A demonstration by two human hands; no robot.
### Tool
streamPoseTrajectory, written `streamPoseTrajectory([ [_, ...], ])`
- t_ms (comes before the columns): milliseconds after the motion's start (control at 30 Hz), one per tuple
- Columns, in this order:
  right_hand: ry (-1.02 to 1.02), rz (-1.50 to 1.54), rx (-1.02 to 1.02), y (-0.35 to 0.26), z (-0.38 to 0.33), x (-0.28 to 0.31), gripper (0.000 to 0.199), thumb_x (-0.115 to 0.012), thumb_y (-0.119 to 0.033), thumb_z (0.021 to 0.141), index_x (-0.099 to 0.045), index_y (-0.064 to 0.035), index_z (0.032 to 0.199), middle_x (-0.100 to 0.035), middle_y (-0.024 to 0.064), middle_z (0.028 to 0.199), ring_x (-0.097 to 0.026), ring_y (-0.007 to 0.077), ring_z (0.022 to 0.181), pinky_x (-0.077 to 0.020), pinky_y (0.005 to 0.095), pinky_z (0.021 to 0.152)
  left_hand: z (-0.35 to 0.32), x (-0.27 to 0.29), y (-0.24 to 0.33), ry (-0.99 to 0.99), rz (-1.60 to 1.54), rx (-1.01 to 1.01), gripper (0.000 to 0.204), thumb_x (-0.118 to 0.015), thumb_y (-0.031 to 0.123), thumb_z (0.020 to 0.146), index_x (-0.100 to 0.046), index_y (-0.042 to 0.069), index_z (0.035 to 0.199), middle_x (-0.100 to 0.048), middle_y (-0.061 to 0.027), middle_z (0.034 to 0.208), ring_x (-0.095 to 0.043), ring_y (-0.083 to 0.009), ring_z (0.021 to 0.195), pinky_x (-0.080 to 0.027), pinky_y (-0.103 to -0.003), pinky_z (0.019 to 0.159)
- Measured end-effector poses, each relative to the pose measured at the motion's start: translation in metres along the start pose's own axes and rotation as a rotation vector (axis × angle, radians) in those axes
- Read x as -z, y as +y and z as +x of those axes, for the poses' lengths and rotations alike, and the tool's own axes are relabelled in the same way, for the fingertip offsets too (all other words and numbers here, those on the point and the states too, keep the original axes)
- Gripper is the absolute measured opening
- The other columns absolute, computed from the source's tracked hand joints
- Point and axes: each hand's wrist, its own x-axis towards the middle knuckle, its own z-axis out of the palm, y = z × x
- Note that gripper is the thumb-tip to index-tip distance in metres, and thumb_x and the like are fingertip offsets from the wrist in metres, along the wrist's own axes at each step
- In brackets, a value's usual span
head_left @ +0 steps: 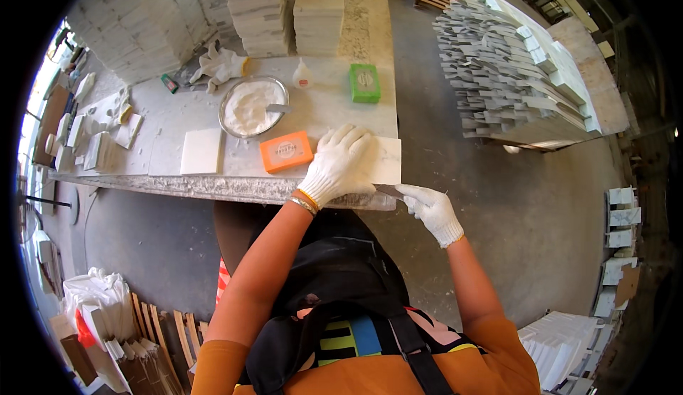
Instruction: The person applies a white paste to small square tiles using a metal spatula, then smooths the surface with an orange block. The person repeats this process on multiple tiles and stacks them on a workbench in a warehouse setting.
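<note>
My left hand [336, 166], in a white knit glove, lies flat on a white, grey-veined marble tile [386, 159] at the table's front right corner. Its fingers are stretched out and pressed on the tile. Just off that corner, my gloved right hand [432, 214] is closed on a thin, flat blade [388, 191], held against the tile's near edge. The palm hides most of this tool. Left of my left hand sits an orange box [287, 152]. Behind it, a metal bowl [223, 116] holds white powder or paste [250, 108] with a flat metal scraper [278, 108] in it.
A plain white tile [201, 152] lies near the front edge. Farther back are a green box [365, 83], a small white bottle [302, 75] and loose gloves [218, 66]. Tall tile stacks [256, 11] line the table's back. A tile pallet [498, 68] stands across the floor at right.
</note>
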Motion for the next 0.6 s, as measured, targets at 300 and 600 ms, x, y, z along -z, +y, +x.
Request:
streamPoseTrajectory([
  [300, 0.17, 0.339, -0.08, -0.017, -0.034, -0.003, 0.054, -0.06, -0.016, 0.096, -0.05, -0.0012, 0.147, -0.071, 0.009, 0.092, -0.063, 0.0115, 0.074, -0.0526, 0.0259, 0.068, -0.017, -0.004, 0.003, 0.073, 0.031, -0.006, 0.095, -0.086, 0.043, 0.061, -0.051, 0.006, 0.141, -0.049, -0.0181, 0.147, -0.044, -0.0374, 0.138, -0.037, -0.053, 0.112],
  [600, 0.144, 0.398, 0.007, -0.065, -0.042, -0.055, 0.06, -0.058, -0.012, 0.098, -0.04, -0.0049, 0.154, -0.072, 0.011, 0.101, -0.067, 0.0139, 0.08, -0.0548, 0.0279, 0.072, -0.053, 0.02, 0.062, -0.127, -0.793, 0.385, 0.056, -0.075, 0.04, 0.089, -0.064, -0.001, 0.125, -0.071, -0.0159, 0.111, -0.069, -0.0247, 0.102, -0.054, -0.035, 0.089],
])
